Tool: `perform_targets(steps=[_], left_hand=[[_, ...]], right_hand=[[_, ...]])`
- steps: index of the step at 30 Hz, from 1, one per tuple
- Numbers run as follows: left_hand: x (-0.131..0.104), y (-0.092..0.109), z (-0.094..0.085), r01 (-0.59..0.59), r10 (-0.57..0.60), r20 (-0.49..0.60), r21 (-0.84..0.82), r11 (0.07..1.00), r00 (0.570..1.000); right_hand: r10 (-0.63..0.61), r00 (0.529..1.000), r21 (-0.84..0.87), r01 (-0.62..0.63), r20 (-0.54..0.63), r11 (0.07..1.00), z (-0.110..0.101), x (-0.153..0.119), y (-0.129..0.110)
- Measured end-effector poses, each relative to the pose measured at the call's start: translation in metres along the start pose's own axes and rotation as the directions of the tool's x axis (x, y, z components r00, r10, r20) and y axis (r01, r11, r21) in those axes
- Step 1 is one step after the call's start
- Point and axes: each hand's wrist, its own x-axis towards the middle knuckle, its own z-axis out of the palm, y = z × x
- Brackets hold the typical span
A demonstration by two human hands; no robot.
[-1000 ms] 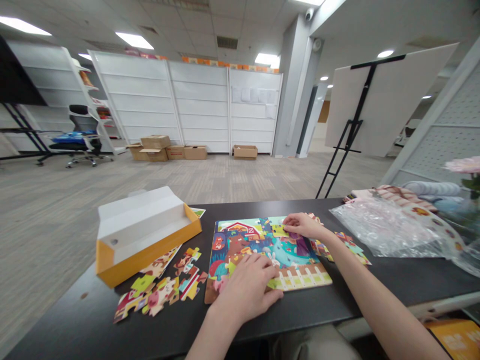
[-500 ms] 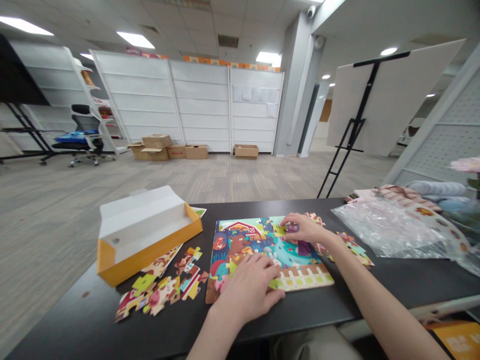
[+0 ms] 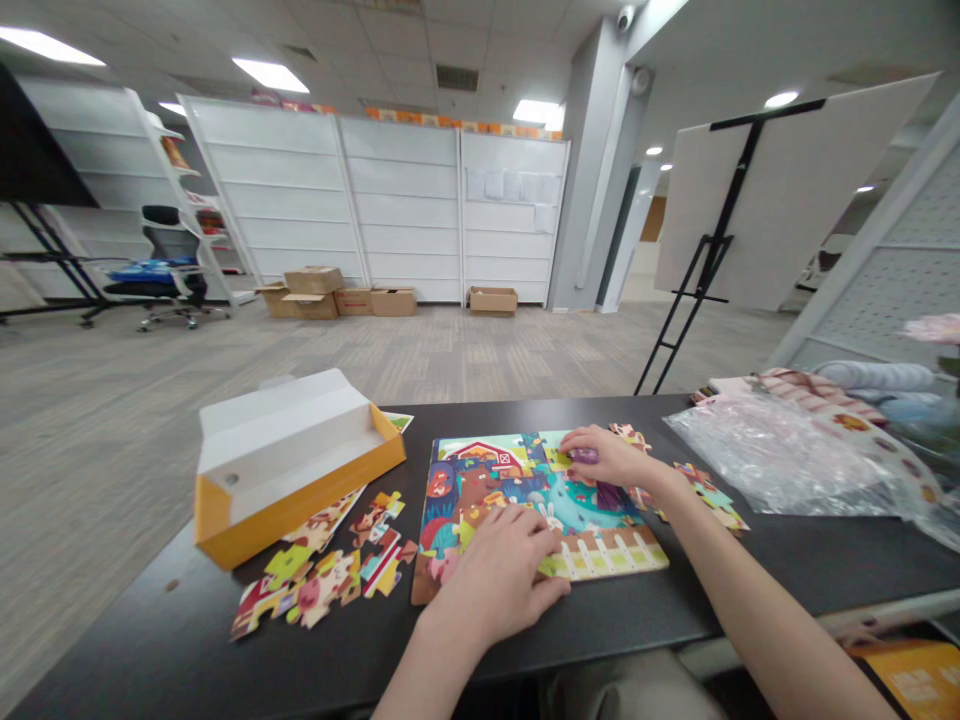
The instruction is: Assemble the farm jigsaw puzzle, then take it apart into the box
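A colourful jigsaw puzzle [image 3: 454, 490], with a red barn and a white fence, lies flat on a black table [image 3: 337, 655]. My left hand [image 3: 510, 565] rests palm down on its lower middle, fingers stretched out and covering part of the picture. At the upper right of the puzzle, my right hand [image 3: 611, 458] has its thumb and fingers curled round a partly hidden purple puzzle piece [image 3: 584, 455]. Loose puzzle pieces [image 3: 326, 588] are scattered to the left of the board. More loose pieces [image 3: 709, 490] lie beyond my right wrist.
An open yellow box [image 3: 300, 515] with a white lid stands at the table's left. Clear plastic wrapping [image 3: 780, 455] and soft rolled fabrics [image 3: 874, 375] cover the right side. Past the table are an easel with a board [image 3: 780, 200], an office chair [image 3: 169, 260] and cardboard boxes [image 3: 311, 285].
My right hand has shifted very slightly, and the purple piece beneath its fingers looks tilted differently. My left hand stays in place on the puzzle.
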Motion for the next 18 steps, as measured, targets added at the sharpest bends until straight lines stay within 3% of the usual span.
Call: perform_targets(steps=[9,18], left_hand=[[0.0,-0.001,0.001,-0.002,0.002,-0.006,0.007,1.0,1.0],[0.001,0.0,0.001,0.009,-0.009,0.01,0.015,1.0,1.0]], right_hand=[[0.025,0.997,-0.135,-0.016,0.068,0.991,-0.006,0.0,-0.017],[0.057,0.991,-0.195,-0.033,0.12,0.98,-0.002,0.0,-0.018]])
